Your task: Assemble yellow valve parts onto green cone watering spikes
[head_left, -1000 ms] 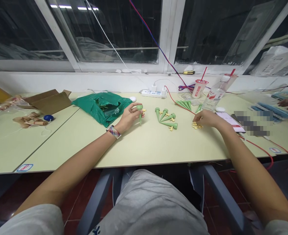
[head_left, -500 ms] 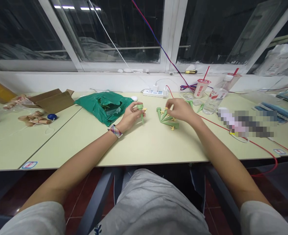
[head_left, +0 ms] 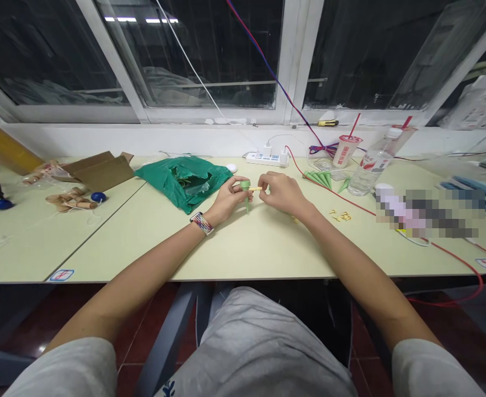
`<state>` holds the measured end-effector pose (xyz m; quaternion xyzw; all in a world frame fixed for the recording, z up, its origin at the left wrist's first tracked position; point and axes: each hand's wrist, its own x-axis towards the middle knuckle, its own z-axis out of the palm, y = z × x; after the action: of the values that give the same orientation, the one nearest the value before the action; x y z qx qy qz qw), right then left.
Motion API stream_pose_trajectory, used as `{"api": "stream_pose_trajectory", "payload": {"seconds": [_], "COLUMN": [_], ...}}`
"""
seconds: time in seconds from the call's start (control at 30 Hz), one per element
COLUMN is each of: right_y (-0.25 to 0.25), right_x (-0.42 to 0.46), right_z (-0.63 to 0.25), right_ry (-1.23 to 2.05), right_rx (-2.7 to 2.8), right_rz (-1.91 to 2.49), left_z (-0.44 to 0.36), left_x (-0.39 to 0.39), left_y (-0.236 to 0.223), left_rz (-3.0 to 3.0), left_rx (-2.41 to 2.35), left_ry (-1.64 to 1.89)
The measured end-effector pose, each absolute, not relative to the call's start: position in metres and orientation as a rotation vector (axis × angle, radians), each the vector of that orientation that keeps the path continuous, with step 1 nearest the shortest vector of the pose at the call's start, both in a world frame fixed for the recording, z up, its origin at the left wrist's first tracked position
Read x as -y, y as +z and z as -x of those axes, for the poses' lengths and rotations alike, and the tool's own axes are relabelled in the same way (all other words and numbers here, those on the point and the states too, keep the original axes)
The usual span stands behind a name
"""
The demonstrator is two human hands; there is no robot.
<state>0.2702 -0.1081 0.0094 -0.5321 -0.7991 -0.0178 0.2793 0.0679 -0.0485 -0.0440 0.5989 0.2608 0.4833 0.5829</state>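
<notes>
My left hand is closed around a green plastic spike, which it holds upright, tip down, just above the table. From the spike's side a small yellow valve piece sticks out to the right. The bent fingers of my right hand are pinched at the outer end of that piece. Under my right wrist a bit of yellow plastic shows; my hand and forearm cover whatever else lies there. Beyond the right hand lies a row of green spikes. Loose yellow pieces lie right of the forearm.
A torn green bag lies left of my hands, with a cardboard box and wooden pieces farther left. A power strip is against the wall. At the right stand a cup and a bottle; a red cable crosses the table.
My right hand has moved left from the group of green spikes to the yellow piece on the held spike. My left hand still holds that spike. The view has shifted slightly.
</notes>
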Motion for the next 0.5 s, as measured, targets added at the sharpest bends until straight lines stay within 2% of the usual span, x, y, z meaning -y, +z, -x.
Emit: {"api": "stream_pose_trajectory", "payload": {"seconds": [0.5], "right_y": [-0.032], "right_x": [0.088], "right_z": [-0.271], "right_ry": [0.326], "right_rx": [1.859], "right_rz": [0.936], "left_z": [-0.067], "left_x": [0.06], "left_y": [-0.033], "left_rz": [-1.334], "left_rx": [-0.637], "left_ry": [1.063]}}
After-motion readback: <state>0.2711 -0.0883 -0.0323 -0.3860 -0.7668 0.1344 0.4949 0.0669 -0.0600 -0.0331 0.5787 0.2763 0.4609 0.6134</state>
